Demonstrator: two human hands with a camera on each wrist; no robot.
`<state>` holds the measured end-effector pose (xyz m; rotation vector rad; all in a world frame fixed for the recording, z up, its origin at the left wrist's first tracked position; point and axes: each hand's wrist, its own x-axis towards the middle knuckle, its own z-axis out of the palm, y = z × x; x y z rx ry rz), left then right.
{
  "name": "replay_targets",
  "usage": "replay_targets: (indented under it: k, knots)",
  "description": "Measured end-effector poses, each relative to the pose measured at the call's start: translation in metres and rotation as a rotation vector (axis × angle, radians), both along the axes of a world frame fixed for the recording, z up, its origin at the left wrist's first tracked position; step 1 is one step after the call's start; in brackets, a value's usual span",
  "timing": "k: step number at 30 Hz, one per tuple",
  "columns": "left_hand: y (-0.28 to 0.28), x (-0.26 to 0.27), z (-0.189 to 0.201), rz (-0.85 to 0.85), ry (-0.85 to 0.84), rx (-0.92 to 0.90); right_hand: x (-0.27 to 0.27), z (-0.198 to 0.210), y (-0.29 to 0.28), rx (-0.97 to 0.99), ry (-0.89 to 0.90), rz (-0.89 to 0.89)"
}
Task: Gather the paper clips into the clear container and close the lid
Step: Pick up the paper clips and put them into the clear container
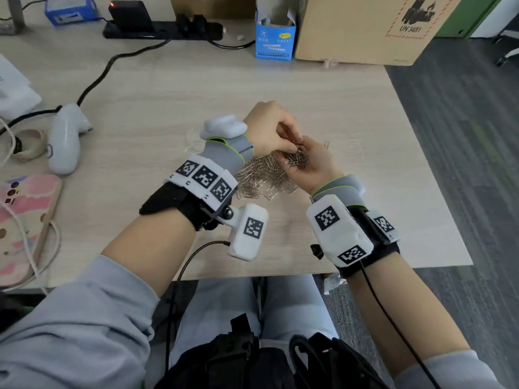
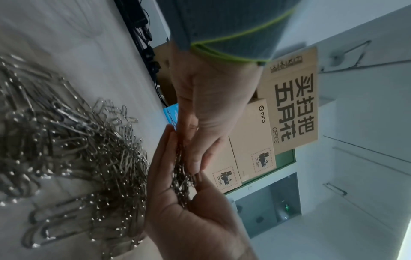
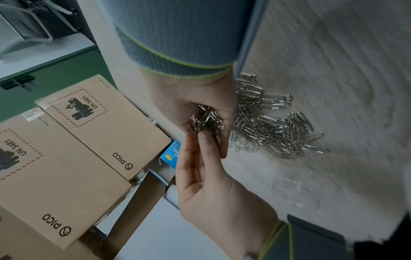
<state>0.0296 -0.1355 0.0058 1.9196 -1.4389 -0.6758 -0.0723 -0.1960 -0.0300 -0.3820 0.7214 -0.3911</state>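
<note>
Edges, room: the paper clips [image 1: 261, 178] lie in a loose silver pile near the table's [image 1: 168, 94] front edge. Right of the pile there is a strip of bare tabletop, then the table's right edge, then grey carpet [image 1: 463, 164]. Behind the pile is a broad stretch of bare wood. At the far back stand a cardboard box [image 1: 365, 29], a small blue box [image 1: 275, 37] and a black power strip [image 1: 163, 29]. Well left of the pile are a white controller [image 1: 66, 138], a tape roll [image 1: 28, 144] and a pink phone case [image 1: 25, 220].

Surface: pale wood grain, office lighting.

Hands: both are raised just behind the pile and touch each other. The right hand [image 1: 311, 164] is palm-up, its fingers and thumb curled around a handful [image 1: 297, 158] of clips. The left hand [image 1: 269, 127] comes down from above, its fingertips [image 2: 195, 165] drawn together and pinching into that handful.

The clear container [image 3: 295, 193] sits on the table just left of and behind the pile, partly behind the left wrist. It is a faint round outline. Whether its lid is on cannot be told.
</note>
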Motion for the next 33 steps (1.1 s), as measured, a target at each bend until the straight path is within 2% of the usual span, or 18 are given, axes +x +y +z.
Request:
replay_targets:
  k: [4, 8, 11, 14, 16, 21, 26, 33]
  knots:
    - [0.019, 0.012, 0.008, 0.055, -0.012, -0.062, 0.009, -0.002, 0.006, 0.052, -0.002, -0.013]
    - [0.052, 0.033, 0.004, 0.241, -0.064, -0.105, 0.017, -0.001, 0.016, 0.134, -0.083, -0.009]
    - [0.086, 0.045, -0.005, 0.335, -0.072, -0.024, 0.024, 0.000, 0.027, 0.131, -0.067, -0.004]
    - [0.112, 0.047, -0.014, 0.381, -0.094, 0.169, 0.028, 0.003, 0.034, 0.140, -0.060, -0.010]
    - [0.124, 0.048, -0.023, 0.400, -0.116, 0.229, 0.030, 0.005, 0.043, 0.151, -0.077, 0.004]
    - [0.127, 0.041, -0.026, 0.442, -0.077, 0.078, 0.037, 0.012, 0.056, 0.130, -0.093, 0.068]
    - [0.115, 0.037, -0.016, 0.401, -0.187, 0.045, 0.043, 0.026, 0.068, 0.079, -0.073, 0.128]
    - [0.109, 0.035, -0.017, 0.380, -0.099, -0.053, 0.053, 0.036, 0.074, 0.010, 0.061, 0.211]
